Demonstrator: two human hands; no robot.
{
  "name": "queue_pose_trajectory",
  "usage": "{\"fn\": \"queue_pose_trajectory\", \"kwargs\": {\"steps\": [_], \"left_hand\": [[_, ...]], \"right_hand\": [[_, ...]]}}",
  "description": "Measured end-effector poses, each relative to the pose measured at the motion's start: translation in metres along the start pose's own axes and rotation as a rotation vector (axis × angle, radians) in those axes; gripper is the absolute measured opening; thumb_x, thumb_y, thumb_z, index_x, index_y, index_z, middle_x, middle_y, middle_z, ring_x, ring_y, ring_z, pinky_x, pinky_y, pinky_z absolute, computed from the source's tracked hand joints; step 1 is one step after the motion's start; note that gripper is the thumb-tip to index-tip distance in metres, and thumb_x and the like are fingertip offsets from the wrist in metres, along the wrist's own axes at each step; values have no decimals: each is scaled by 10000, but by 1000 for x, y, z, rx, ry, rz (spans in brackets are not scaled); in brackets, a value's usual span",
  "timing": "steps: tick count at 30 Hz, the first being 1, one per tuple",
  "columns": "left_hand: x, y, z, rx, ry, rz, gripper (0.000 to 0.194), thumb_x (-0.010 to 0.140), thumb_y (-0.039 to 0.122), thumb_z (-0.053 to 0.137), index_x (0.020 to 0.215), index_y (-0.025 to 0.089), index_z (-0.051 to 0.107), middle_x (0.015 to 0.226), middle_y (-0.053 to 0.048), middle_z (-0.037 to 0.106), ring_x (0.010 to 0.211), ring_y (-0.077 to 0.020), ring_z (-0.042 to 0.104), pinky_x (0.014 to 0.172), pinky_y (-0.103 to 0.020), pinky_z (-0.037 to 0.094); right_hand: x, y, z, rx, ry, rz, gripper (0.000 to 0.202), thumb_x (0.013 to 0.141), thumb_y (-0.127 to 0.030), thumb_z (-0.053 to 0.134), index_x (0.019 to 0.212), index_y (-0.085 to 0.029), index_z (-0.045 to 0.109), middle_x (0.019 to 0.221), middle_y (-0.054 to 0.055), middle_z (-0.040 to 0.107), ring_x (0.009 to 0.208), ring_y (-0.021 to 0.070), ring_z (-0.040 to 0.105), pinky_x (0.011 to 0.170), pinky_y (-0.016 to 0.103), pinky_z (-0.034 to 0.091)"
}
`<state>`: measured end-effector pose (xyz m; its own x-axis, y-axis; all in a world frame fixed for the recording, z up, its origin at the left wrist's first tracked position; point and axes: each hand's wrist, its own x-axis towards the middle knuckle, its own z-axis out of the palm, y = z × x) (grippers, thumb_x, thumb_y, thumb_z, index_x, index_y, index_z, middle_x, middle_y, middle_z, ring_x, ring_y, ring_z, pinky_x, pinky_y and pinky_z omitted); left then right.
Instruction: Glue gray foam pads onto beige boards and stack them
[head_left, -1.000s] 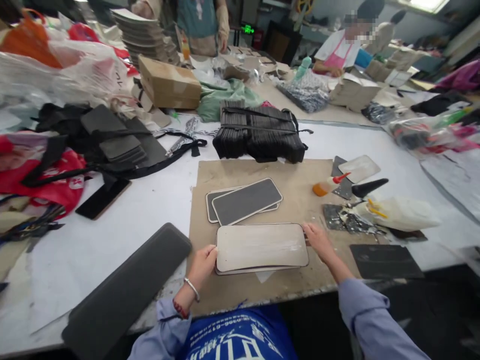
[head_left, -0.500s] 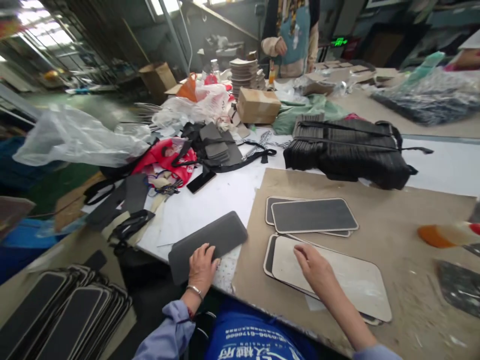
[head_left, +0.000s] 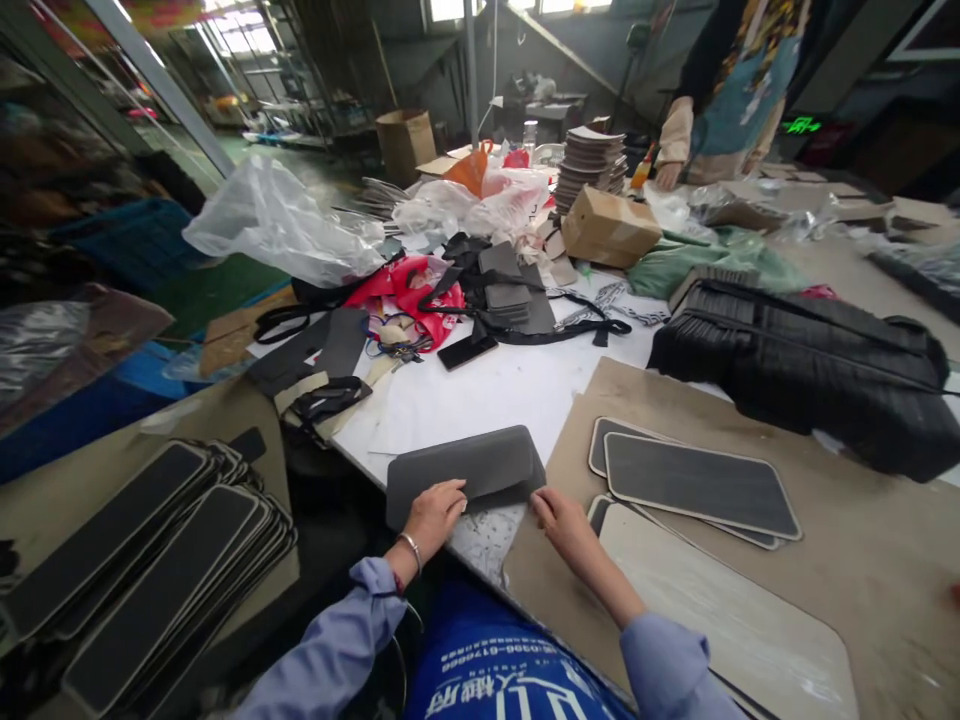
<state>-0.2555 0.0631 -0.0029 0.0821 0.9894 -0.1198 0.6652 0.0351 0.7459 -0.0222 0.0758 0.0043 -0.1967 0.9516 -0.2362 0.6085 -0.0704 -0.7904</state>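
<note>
Two dark grey rounded panels (head_left: 465, 465) lie overlapped at the near edge of the white-covered table, the upper one shifted from the lower. My left hand (head_left: 435, 515), with a bracelet at the wrist, has its fingers closed at the upper panel's near edge. At the right corner of the pile, my right hand (head_left: 562, 522) is pinched on the lower panel's edge. To the right, light-rimmed dark panels (head_left: 697, 485) overlap on brown board. Closer to me lies a large pale panel (head_left: 735, 590), partly covered by my right forearm.
Light-rimmed panels are stacked (head_left: 180, 560) at lower left. A strapped black bundle (head_left: 810, 360) lies at right. Behind are a phone (head_left: 466, 350), a red bag (head_left: 412, 295), clear plastic (head_left: 285, 225) and a cardboard box (head_left: 611, 225). Another person (head_left: 735, 100) stands across the table.
My right hand has moved left from above the pale panel to the grey panels' corner. The upper grey panel now sits shifted from the lower one. The view has turned left.
</note>
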Motion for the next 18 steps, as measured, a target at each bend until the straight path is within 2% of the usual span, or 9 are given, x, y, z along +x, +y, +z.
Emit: {"fn": "queue_pose_trajectory", "kwargs": {"steps": [4, 7, 9, 10, 13, 14, 15, 16, 18], "left_hand": [[-7, 0, 8, 42, -4, 35, 144, 740, 183, 513, 705, 223, 647, 1151, -96, 614, 1096, -271, 533, 943, -435, 372], [-12, -1, 12, 41, -25, 118, 118, 751, 213, 531, 715, 223, 643, 1175, -105, 598, 1177, -293, 468, 989, -463, 319], [-15, -3, 8, 12, 6, 128, 127, 766, 265, 541, 822, 235, 652, 1199, -99, 583, 1197, -279, 452, 1030, -461, 279], [-16, -6, 2, -1, 73, 103, 186, 754, 298, 568, 915, 239, 641, 1239, -98, 552, 1221, -275, 426, 1056, -461, 242], [-18, -12, -27, -97, 382, -98, 687, 596, 379, 713, 1219, 220, 472, 1386, -122, 382, 1316, -304, 262, 1095, -477, 145], [-18, -13, -39, -189, 413, -186, 829, 545, 399, 738, 1277, 208, 401, 1389, -136, 370, 1317, -314, 253, 1086, -479, 181], [-17, -12, -51, -327, 364, -270, 892, 531, 421, 738, 1306, 205, 353, 1347, -143, 421, 1284, -315, 317, 1058, -472, 254], [-15, -10, -62, -458, 268, -341, 902, 517, 439, 740, 1300, 205, 358, 1273, -138, 498, 1225, -315, 403, 1017, -455, 329], [-12, -1, -79, -631, 94, -461, 795, 480, 435, 763, 1190, 213, 483, 1120, -97, 606, 1094, -298, 523, 898, -383, 453]], "right_hand": [[17, -19, 2, 310, -1, 259, 450, 812, -576, 332, 855, -184, 550, 742, 60, 624, 610, 166, 598, 457, 258, 464], [34, -33, 5, 278, 54, 268, 455, 811, -558, 352, 789, -162, 574, 716, 78, 626, 588, 177, 599, 430, 269, 470], [36, -43, 6, 170, 110, 179, 368, 817, -471, 395, 707, -172, 579, 643, 61, 612, 579, 176, 584, 482, 281, 484], [32, -49, 6, 126, 140, 92, 317, 823, -414, 403, 718, -179, 588, 649, 55, 617, 604, 174, 584, 538, 287, 495], [5, -68, 2, -23, 191, -355, 258, 844, -248, 363, 933, -202, 601, 809, 59, 653, 740, 160, 597, 694, 279, 490], [-6, -74, -2, -93, 211, -514, 287, 846, -203, 341, 1000, -200, 583, 842, 63, 653, 760, 155, 598, 702, 270, 486], [-16, -79, -7, -154, 242, -626, 309, 846, -169, 324, 1036, -193, 567, 848, 67, 651, 762, 151, 599, 693, 262, 484], [-26, -82, -14, -191, 291, -666, 313, 847, -149, 316, 1042, -187, 558, 833, 66, 648, 755, 149, 599, 678, 254, 483], [-41, -80, -30, -207, 430, -582, 286, 863, -153, 309, 1010, -190, 552, 788, 56, 637, 727, 144, 597, 649, 241, 477]]}}
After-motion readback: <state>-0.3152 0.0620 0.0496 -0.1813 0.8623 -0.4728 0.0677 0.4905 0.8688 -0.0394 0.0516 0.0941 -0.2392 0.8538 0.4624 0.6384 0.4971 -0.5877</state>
